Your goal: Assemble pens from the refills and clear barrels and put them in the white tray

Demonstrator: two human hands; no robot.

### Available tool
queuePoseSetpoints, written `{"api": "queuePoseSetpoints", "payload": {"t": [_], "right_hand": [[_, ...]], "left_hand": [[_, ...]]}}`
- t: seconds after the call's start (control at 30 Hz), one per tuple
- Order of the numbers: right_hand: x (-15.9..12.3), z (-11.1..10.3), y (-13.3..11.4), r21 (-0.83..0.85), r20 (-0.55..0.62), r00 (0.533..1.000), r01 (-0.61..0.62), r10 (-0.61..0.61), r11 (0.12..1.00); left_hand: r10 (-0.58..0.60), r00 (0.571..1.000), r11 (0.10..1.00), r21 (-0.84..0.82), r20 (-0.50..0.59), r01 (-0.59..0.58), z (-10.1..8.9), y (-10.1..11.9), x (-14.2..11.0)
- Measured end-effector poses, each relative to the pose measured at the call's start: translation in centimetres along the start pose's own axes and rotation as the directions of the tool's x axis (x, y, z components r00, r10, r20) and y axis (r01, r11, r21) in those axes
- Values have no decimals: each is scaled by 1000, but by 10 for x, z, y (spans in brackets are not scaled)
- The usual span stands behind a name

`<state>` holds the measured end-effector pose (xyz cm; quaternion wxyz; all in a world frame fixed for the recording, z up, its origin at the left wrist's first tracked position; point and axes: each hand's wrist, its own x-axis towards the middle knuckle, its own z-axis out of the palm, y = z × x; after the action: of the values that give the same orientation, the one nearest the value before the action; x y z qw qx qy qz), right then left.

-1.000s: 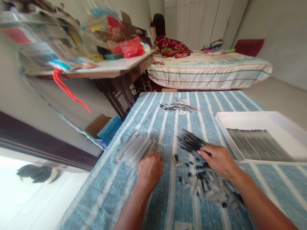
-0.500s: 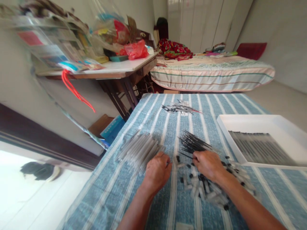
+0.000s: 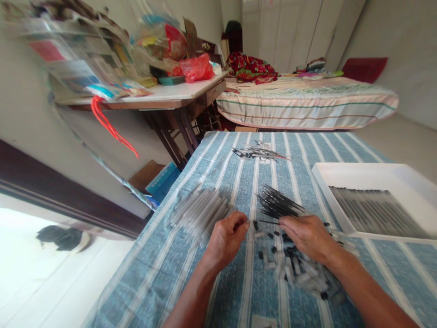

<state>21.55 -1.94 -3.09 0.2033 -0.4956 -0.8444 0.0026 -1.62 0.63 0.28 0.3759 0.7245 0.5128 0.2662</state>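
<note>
My right hand (image 3: pixel 305 233) pinches a thin black pen refill (image 3: pixel 269 222), its tip pointing left toward my other hand. Just behind it lies a bundle of black refills (image 3: pixel 278 202). My left hand (image 3: pixel 228 237) is closed with thumb and fingertips together; what it grips is hidden or too small to make out. Beside it, a pile of translucent grey pen barrels (image 3: pixel 201 210) rests on the cloth. Below my right hand, small clear caps (image 3: pixel 302 273) and black plugs (image 3: pixel 290 251) are scattered, partly covered by the forearm.
A white tray (image 3: pixel 362 169) on the right holds a row of assembled pens (image 3: pixel 377 212). Thin loose parts (image 3: pixel 261 152) lie at the far end of the striped tablecloth (image 3: pixel 136 282). Beyond stand a cluttered side table (image 3: pixel 164 99) and a bed (image 3: pixel 307 107).
My right hand has drawn a refill away from the bundle, toward me. My left hand has moved slightly right, away from the barrel pile. The view has shifted a little.
</note>
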Motion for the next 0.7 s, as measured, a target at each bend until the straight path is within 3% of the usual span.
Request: {"api": "queuePoseSetpoints", "payload": {"t": [0.27,0.4,0.53,0.7], "right_hand": [[2,-8,-7,-100,50,996,77,-73,992],[0,-9,-8,-144,87,993,95,-83,985],[0,-10,-11,-139,107,988,125,-111,982],[0,-3,-18,-87,85,990,117,-110,989]], "left_hand": [[101,986,987,110,135,-116,-2,0,0],[102,958,978,148,269,-146,-4,1,-1],[61,918,987,115,392,-114,-7,4,-2],[17,903,1000,-30,430,-5,-2,6,-4]]}}
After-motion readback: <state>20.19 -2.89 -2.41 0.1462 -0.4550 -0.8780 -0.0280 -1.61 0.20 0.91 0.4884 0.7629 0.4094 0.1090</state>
